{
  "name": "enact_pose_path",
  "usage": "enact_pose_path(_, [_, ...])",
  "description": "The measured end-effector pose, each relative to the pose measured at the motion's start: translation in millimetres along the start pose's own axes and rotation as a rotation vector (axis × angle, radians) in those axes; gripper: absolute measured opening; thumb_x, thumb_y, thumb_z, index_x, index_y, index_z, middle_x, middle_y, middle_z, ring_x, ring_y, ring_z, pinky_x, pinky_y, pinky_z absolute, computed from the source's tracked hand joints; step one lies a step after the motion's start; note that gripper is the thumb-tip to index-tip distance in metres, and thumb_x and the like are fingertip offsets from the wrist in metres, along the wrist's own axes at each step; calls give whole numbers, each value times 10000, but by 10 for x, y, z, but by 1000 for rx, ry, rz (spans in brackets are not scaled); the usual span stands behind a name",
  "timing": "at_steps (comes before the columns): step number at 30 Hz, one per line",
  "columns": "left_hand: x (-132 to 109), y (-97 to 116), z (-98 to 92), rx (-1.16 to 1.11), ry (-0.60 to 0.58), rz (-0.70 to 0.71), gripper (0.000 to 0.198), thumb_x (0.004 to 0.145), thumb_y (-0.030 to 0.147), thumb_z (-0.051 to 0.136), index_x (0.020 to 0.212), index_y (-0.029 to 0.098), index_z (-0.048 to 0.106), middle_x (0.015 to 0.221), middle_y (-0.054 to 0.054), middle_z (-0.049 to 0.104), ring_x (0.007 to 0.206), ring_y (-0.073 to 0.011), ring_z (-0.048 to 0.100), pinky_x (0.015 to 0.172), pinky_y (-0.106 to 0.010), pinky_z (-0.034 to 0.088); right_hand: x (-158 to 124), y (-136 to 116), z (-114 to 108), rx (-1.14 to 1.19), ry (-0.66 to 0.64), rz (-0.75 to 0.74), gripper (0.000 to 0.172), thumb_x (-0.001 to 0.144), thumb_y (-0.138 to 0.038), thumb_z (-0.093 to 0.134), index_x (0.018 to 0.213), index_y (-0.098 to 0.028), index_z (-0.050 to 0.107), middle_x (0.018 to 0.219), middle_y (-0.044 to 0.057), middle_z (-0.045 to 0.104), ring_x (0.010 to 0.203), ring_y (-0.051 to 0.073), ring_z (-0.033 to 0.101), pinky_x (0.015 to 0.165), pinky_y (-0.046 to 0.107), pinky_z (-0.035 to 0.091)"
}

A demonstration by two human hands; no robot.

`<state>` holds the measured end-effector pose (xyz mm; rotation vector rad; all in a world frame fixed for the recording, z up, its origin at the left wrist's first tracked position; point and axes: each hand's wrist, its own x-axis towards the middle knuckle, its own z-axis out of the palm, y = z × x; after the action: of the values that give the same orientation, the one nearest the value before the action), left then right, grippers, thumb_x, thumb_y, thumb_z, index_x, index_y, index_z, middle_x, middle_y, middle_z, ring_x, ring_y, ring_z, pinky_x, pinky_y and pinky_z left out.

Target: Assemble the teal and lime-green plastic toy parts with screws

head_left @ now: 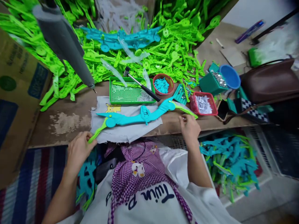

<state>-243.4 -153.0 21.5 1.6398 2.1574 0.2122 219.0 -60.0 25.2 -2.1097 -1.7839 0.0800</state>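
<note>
A long blue plastic piece (126, 119) with a green arm at each end lies across a grey cloth (121, 133) at the table's front edge. My left hand (80, 147) pinches the tip of the left green arm (99, 130). Beside the right green arm (184, 108) is my right hand (190, 128), its fingers curled together just under the arm; whether they grip anything is too small to tell. A hammer (140, 84) leans over a green tray (114, 93) of small metal parts behind the cloth.
Green parts (173, 56) are heaped at the back, with blue pieces (123, 39) on top. An electric screwdriver (67, 43) hangs at upper left beside a cardboard box (18, 102). Red baskets (193, 104), a blue bowl (230, 76) and a brown bag (268, 81) stand right. A crate of parts is lower right.
</note>
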Motion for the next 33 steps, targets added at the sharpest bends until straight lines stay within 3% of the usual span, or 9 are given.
enact_pose_path(4, [-82, 78, 46, 5, 61, -4, 89, 824, 302, 595, 857, 231, 553, 875, -34, 586, 835, -258, 581, 721, -343, 405, -15, 455, 165, -172, 54, 258, 373, 922, -493, 549, 1058, -167, 667, 1116, 210, 665, 888, 292, 638, 658, 384, 425])
enact_pose_path(8, [-182, 115, 149, -41, 171, -20, 65, 841, 248, 613, 885, 212, 582, 929, -52, 599, 915, -241, 573, 825, -348, 447, -114, 542, 236, -145, 69, 290, 347, 918, -509, 503, 944, -209, 674, 1040, 237, 681, 900, 360, 660, 666, 465, 462])
enact_pose_path(11, [-196, 69, 225, -99, 207, -22, 58, 823, 198, 642, 866, 205, 603, 912, -44, 597, 904, -221, 583, 828, -326, 461, -232, 523, 161, -121, 219, 345, 269, 848, -462, 535, 921, -232, 654, 958, 212, 698, 904, 415, 691, 724, 566, 523])
enact_pose_path(15, [-209, 21, 279, -159, 242, -27, 97, 809, 147, 676, 868, 201, 621, 892, -37, 601, 896, -212, 594, 830, -321, 470, -341, 131, -19, 232, 621, 225, 231, 802, -518, 539, 956, -350, 577, 943, 167, 689, 832, 386, 724, 619, 575, 571])
enact_pose_path(18, [-236, 19, 293, -180, 244, -14, 94, 827, 145, 676, 885, 202, 627, 891, -36, 608, 901, -214, 597, 839, -331, 475, -347, -625, -74, 712, 753, -47, 166, 789, -502, 546, 918, -400, 518, 840, 85, 632, 702, 329, 696, 494, 526, 515])
enact_pose_path(22, [-255, 14, 314, -200, 244, -3, 88, 840, 142, 669, 894, 200, 630, 881, -31, 610, 902, -216, 603, 833, -337, 483, -359, -1926, 147, 1111, 10, -141, 120, 886, -386, 472, 992, -332, 461, 750, 2, 535, 643, 219, 603, 526, 395, 515])
enact_pose_path(26, [-252, 12, 331, -209, 247, -16, 94, 832, 121, 675, 873, 193, 630, 893, -36, 620, 925, -223, 614, 845, -342, 492, -425, -2817, 645, 1225, -558, -506, 179, 992, -464, 384, 1066, -302, 403, 775, -13, 562, 678, 171, 584, 649, 347, 531])
enact_pose_path(29, [-251, 20, 325, -221, 237, -21, 100, 833, 112, 669, 870, 195, 628, 899, -37, 624, 931, -227, 621, 851, -349, 498, -456, -3011, 968, 1083, -754, -650, 215, 1024, -463, 305, 1080, -278, 401, 794, 4, 589, 680, 174, 579, 672, 356, 530])
enact_pose_path(33, [-256, 24, 322, -245, 221, -16, 111, 840, 101, 652, 882, 200, 626, 922, -41, 634, 939, -230, 624, 859, -357, 502, -470, -2967, 1144, 899, -776, -740, 250, 1049, -419, 239, 1109, -262, 424, 794, 15, 619, 668, 178, 571, 669, 368, 535])
